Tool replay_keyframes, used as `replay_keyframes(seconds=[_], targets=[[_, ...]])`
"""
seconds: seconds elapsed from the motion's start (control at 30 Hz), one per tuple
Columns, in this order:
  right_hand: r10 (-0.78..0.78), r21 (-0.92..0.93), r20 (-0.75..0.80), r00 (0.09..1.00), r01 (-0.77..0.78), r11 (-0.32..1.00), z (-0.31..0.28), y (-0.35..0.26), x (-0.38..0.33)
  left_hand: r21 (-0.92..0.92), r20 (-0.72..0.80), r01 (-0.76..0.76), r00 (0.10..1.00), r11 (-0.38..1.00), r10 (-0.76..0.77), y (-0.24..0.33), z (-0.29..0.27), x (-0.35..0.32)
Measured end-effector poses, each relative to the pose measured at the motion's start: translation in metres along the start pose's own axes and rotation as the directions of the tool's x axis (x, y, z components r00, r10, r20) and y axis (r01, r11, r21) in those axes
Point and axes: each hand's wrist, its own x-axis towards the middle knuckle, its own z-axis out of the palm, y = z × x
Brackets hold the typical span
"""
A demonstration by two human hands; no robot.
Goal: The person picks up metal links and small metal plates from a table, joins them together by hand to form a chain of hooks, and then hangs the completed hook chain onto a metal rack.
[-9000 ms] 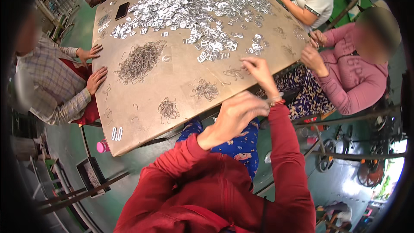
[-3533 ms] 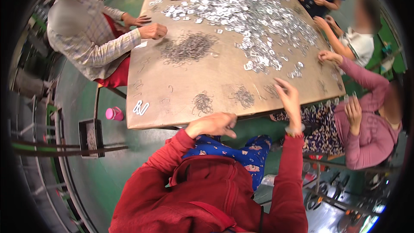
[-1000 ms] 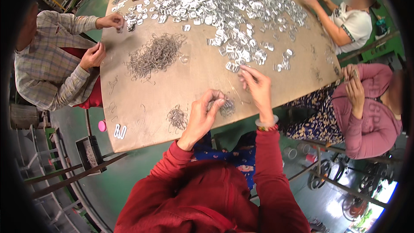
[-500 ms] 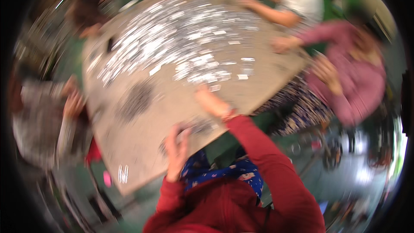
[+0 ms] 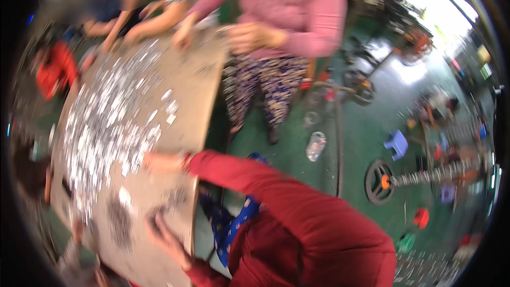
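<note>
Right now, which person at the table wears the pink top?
The person in the pink top at the table's far corner, beside patterned trousers; others wear white or dark.

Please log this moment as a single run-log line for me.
left hand: on table by dark wire pile | right hand: at silvery metal pieces | grasp: blurred, unclear | view: motion-blurred

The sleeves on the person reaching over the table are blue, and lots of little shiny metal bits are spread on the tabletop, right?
Not quite. The head view shows the sleeves are red, not blue. The rest holds: lots of little shiny metal bits are spread on the tabletop, and the right hand reaches over it.
</note>
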Motion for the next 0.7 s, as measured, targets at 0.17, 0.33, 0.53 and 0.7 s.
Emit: replay_keyframes(seconds=[0.17, 0.33, 0.53, 0.7], targets=[[0.666, 0.328, -0.052, 0.744, -0.617, 0.715, -0.024, -0.181, 0.010, 0.094, 0.021, 0.018, 1.000, 0.995, -0.020, -0.007, -0.018, 0.008], [0.595, 0.337, -0.181, 0.783, -0.519, 0.786, -0.024, -0.248, -0.015, -0.003, 0.054, -0.123, 0.991, 0.992, 0.123, -0.019, 0.001, 0.010], [0.571, 0.295, -0.156, 0.806, -0.513, 0.806, -0.016, -0.258, -0.019, -0.017, -0.037, -0.155, 0.987, 0.988, 0.155, -0.011, -0.009, 0.003], [0.607, 0.346, -0.237, 0.758, -0.518, 0.782, -0.008, -0.258, -0.020, -0.078, -0.060, -0.158, 0.986, 0.984, 0.153, -0.011, -0.008, -0.001]])
